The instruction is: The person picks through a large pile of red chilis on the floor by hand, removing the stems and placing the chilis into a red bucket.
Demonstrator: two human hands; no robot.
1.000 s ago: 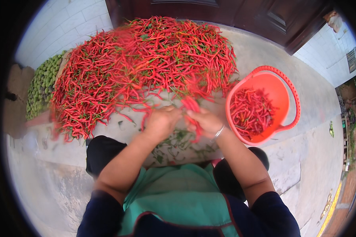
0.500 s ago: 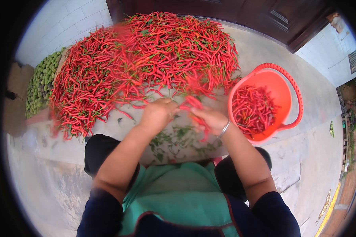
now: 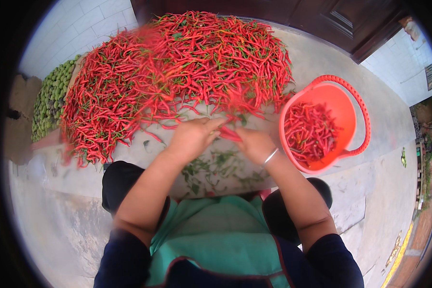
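Note:
Between my two hands, in front of the big heap of red chili peppers [image 3: 216, 62], are a few red chili peppers [image 3: 229, 134], slightly blurred. My left hand [image 3: 191, 138] is closed, with thumb and fingers pinching at their left end. On the other side my right hand [image 3: 255, 145], with a silver bangle at the wrist, grips them with its fingers. Green stems and leaves [image 3: 216, 168] lie scattered on the concrete below my hands. To the right stands a red-orange bucket [image 3: 346, 120], partly filled with stemless-looking chili peppers [image 3: 309, 129].
A pile of green round fruits [image 3: 50, 101] lies at the far left beside a brown sack [image 3: 21, 120]. Behind the heap is a dark brown door [image 3: 302, 19]. My knees, in black trousers, and a green apron [image 3: 216, 230] are close below my hands.
Chili peppers that hung below my right hand now lie level between both hands. My left fingers have reached across to their end. The bucket and heap stay put.

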